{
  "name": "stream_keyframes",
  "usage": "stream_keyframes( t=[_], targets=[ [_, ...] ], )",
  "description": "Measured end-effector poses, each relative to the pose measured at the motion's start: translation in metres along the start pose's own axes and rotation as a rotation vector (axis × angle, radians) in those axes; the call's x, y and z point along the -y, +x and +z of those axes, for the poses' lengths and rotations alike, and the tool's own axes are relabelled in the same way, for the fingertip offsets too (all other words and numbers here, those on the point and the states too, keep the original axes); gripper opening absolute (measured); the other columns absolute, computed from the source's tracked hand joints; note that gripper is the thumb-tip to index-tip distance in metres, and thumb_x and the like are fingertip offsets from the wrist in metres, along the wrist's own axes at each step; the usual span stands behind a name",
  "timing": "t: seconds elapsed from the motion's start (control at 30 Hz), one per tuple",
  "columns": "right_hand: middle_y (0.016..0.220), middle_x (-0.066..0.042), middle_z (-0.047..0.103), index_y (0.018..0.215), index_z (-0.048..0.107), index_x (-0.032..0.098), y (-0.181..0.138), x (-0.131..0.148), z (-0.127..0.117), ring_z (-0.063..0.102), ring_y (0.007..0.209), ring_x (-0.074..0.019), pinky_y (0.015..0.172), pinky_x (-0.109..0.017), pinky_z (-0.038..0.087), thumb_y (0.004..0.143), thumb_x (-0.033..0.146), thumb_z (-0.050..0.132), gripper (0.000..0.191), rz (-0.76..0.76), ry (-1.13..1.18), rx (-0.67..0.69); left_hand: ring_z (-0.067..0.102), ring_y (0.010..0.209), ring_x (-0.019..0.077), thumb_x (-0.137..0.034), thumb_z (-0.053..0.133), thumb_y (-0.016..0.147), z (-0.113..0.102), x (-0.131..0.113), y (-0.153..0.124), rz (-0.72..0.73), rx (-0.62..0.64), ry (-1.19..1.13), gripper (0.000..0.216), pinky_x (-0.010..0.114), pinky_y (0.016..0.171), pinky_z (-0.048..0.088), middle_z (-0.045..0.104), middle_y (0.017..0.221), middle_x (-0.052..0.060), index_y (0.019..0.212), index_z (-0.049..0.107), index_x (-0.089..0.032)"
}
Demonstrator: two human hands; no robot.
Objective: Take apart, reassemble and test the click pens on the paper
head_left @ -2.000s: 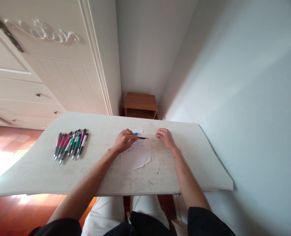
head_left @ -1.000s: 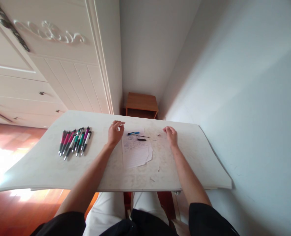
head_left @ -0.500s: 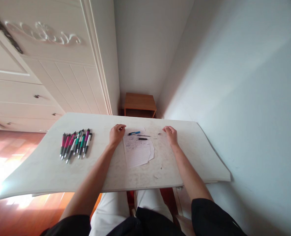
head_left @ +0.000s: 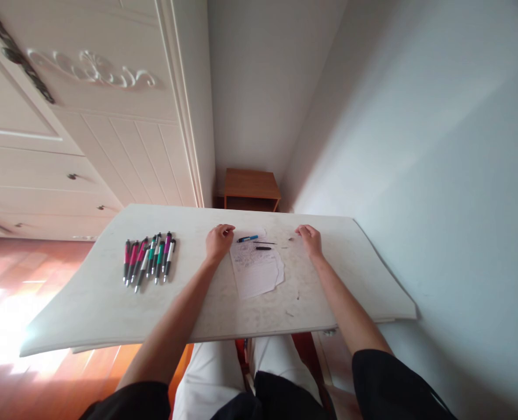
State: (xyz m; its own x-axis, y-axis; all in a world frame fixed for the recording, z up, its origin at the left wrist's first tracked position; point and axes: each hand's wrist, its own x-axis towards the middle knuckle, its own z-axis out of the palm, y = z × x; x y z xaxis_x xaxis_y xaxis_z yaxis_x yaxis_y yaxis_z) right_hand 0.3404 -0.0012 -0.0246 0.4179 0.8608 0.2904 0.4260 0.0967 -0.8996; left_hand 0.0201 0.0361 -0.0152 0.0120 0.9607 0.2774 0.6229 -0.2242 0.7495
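Note:
My left hand (head_left: 220,241) rests on the white tabletop, loosely closed, with nothing visible in it, just left of the sheets of paper (head_left: 255,280). On and beside the upper part of the scribbled paper lie a blue pen part with a dark end (head_left: 247,238), a thin dark pen refill (head_left: 265,242) and a short black sleeve (head_left: 263,248). To the right of these is a tiny dark piece (head_left: 290,239). Beside that piece my right hand (head_left: 310,239) rests with curled fingers, and nothing shows in it.
Several pens (head_left: 149,259) in pink, green, white and purple with dark grips lie in a group on the left of the table (head_left: 364,280). Small specks lie near the table's front. A white cabinet (head_left: 132,151) stands left; a wooden stand (head_left: 252,184) is beyond the table.
The whole view has shifted, so the table and its things appear slightly farther right. Both hands stay in about the same places on the table, and the pen parts have not moved.

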Motion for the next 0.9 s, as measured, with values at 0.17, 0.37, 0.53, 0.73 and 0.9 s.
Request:
stream_keyframes(
  t=[0.17,0.37,0.53,0.73,0.9],
  targets=[
    [0.067,-0.003,0.067,0.066,0.064,0.018,0.000,0.001,0.002,0.060,0.069,-0.0185,0.071,-0.029,0.046,0.078,0.043,0.053,0.030,0.006,-0.050,-0.014,0.065,0.080,0.0209,-0.016,0.054,0.077,-0.004,-0.001,-0.002,0.019,0.016,-0.008,0.024,0.031,0.076,0.047,0.073,0.092,0.005,0.088,0.074,-0.021],
    [0.067,-0.003,0.068,0.066,0.065,0.019,0.001,0.000,0.003,0.060,0.066,-0.0183,0.068,-0.028,0.046,0.078,0.043,0.052,0.030,0.020,-0.102,-0.023,0.066,0.078,0.0199,-0.016,0.054,0.077,-0.004,0.001,-0.001,0.000,0.010,-0.081,0.024,0.031,0.076,0.048,0.073,0.095,0.004,0.089,0.074,-0.021],
    [0.066,-0.003,0.068,0.065,0.064,0.019,0.002,0.001,0.003,0.059,0.065,-0.0183,0.065,-0.027,0.044,0.078,0.043,0.052,0.030,0.018,-0.130,-0.025,0.065,0.083,0.0209,-0.017,0.052,0.078,-0.001,0.003,-0.001,0.084,-0.001,-0.079,0.025,0.033,0.082,0.049,0.073,0.093,0.005,0.090,0.074,-0.021],
    [0.067,-0.002,0.068,0.066,0.065,0.020,0.003,-0.001,0.004,0.060,0.066,-0.0180,0.066,-0.027,0.045,0.079,0.042,0.051,0.029,0.031,-0.144,-0.041,0.062,0.094,0.0244,-0.028,0.053,0.084,0.000,-0.007,-0.006,0.253,0.040,0.029,0.026,0.038,0.090,0.046,0.072,0.099,0.008,0.098,0.073,-0.020],
    [0.067,-0.003,0.068,0.066,0.065,0.019,0.003,-0.002,0.005,0.060,0.067,-0.0182,0.068,-0.027,0.046,0.079,0.042,0.051,0.030,0.028,-0.136,-0.040,0.056,0.104,0.0293,-0.042,0.062,0.083,-0.001,-0.018,-0.011,0.290,0.170,0.253,0.029,0.042,0.090,0.042,0.069,0.107,0.009,0.101,0.073,-0.023]
  ],
)
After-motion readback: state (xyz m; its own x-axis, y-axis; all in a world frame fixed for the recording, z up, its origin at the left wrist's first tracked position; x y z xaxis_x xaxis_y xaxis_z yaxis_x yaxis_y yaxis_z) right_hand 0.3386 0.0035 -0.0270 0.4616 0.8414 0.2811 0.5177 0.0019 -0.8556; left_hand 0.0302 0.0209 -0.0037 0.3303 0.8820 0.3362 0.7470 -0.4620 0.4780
